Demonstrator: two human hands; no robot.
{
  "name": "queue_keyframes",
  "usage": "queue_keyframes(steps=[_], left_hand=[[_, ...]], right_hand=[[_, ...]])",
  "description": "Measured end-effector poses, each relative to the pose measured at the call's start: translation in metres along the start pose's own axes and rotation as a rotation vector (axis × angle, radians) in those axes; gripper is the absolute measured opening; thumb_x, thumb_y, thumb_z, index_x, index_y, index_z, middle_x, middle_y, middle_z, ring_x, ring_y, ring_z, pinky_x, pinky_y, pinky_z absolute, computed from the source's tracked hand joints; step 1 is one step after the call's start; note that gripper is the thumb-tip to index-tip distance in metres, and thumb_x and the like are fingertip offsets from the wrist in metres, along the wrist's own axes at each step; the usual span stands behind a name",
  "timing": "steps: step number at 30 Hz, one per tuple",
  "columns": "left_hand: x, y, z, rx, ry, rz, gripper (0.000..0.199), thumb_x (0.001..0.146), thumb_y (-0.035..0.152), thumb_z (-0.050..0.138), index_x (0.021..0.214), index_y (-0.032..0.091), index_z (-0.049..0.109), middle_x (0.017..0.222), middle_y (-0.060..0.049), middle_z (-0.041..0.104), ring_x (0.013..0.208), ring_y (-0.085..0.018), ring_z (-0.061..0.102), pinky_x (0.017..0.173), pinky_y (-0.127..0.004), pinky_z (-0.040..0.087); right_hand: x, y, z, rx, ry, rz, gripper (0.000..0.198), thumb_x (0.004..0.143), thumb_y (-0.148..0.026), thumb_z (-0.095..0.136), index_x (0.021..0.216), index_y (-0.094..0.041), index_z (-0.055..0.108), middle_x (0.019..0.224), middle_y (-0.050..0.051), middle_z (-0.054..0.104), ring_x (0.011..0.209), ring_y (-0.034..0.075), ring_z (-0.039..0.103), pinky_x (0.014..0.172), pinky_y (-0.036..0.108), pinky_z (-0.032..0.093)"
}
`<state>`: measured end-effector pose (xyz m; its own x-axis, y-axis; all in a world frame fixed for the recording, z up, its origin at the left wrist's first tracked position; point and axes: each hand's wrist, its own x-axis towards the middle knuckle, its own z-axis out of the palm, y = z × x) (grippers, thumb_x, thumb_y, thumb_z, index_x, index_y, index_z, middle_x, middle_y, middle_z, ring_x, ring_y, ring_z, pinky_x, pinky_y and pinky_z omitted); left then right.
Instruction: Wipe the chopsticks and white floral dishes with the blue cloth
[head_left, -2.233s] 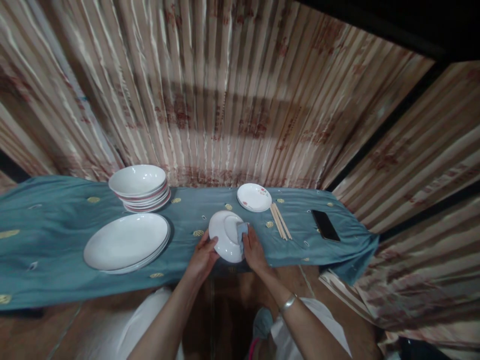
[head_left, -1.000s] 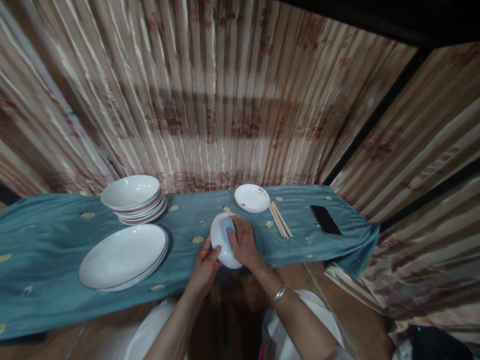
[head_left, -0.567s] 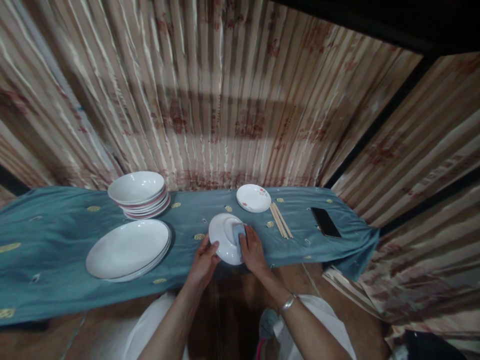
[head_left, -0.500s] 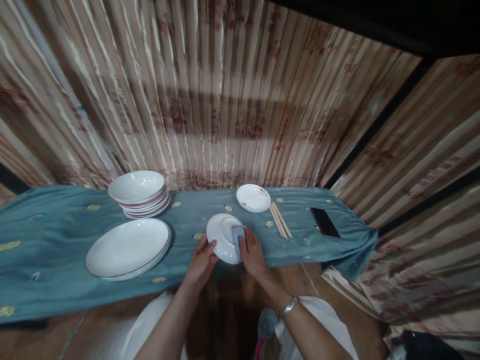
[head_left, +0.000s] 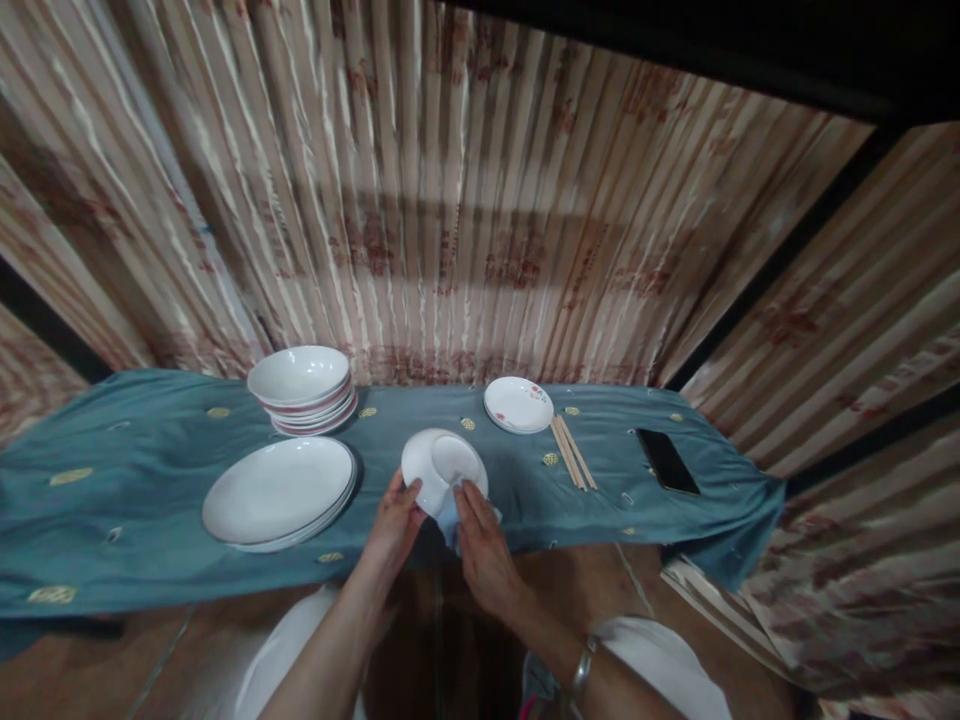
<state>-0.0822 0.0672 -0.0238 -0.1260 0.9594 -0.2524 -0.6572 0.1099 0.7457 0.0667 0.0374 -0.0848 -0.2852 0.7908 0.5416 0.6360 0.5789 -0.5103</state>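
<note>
A small white plate (head_left: pixel 424 462) is tilted over the table's front edge, its underside with the round foot ring facing up. My left hand (head_left: pixel 397 515) grips the plate by its left rim, thumb on top. Bunched under the fingers of my right hand (head_left: pixel 484 540) is a light blue cloth (head_left: pixel 448 518), pressed against the lower right of the plate's underside. Part of the cloth is hidden by my fingers.
On the blue tablecloth (head_left: pixel 420 400), a bowl stack (head_left: pixel 300 378) and oval plates (head_left: pixel 281 490) stand left. Small flowered plates (head_left: pixel 517 405), wooden chopsticks (head_left: pixel 574 455) and a black phone (head_left: pixel 667 461) lie right. A pleated curtain (head_left: pixel 465 200) hangs behind.
My right hand has moved the cloth from the right side of the plate's underside down to its lower part. The view has shifted slightly, so the tableware appears further right.
</note>
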Motion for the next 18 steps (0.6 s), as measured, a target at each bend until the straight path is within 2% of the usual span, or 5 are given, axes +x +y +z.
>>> queue_keyframes(steps=[4, 12, 18], left_hand=[[-0.003, -0.002, 0.002, 0.021, -0.049, 0.018, 0.064, 0.059, 0.025, 0.080, 0.119, 0.017, 0.058, 0.089, -0.007, 0.073, 0.086, -0.023, 0.068, 0.076, -0.031, 0.054], [-0.009, -0.005, 0.006, 0.143, -0.110, 0.045, 0.068, 0.061, 0.034, 0.079, 0.123, 0.019, 0.057, 0.104, -0.007, 0.070, 0.087, -0.021, 0.066, 0.072, -0.029, 0.053], [-0.009, -0.012, 0.004, 0.160, -0.118, 0.090, 0.056, 0.059, 0.025, 0.077, 0.113, 0.019, 0.064, 0.105, -0.007, 0.069, 0.094, -0.022, 0.063, 0.081, -0.031, 0.051]], right_hand=[[0.011, -0.006, 0.001, 0.042, -0.025, -0.074, 0.058, 0.093, -0.009, 0.027, 0.150, -0.022, 0.021, 0.152, 0.011, 0.031, 0.141, 0.020, 0.028, 0.113, 0.044, 0.034], [0.039, -0.009, -0.002, 0.111, -0.007, -0.033, 0.055, 0.096, -0.019, 0.031, 0.150, -0.023, 0.020, 0.156, 0.007, 0.023, 0.143, 0.020, 0.024, 0.116, 0.043, 0.028], [0.061, -0.017, -0.006, 0.028, 0.042, -0.067, 0.055, 0.096, -0.025, 0.035, 0.149, -0.020, 0.023, 0.156, 0.009, 0.022, 0.144, 0.022, 0.018, 0.117, 0.045, 0.024]])
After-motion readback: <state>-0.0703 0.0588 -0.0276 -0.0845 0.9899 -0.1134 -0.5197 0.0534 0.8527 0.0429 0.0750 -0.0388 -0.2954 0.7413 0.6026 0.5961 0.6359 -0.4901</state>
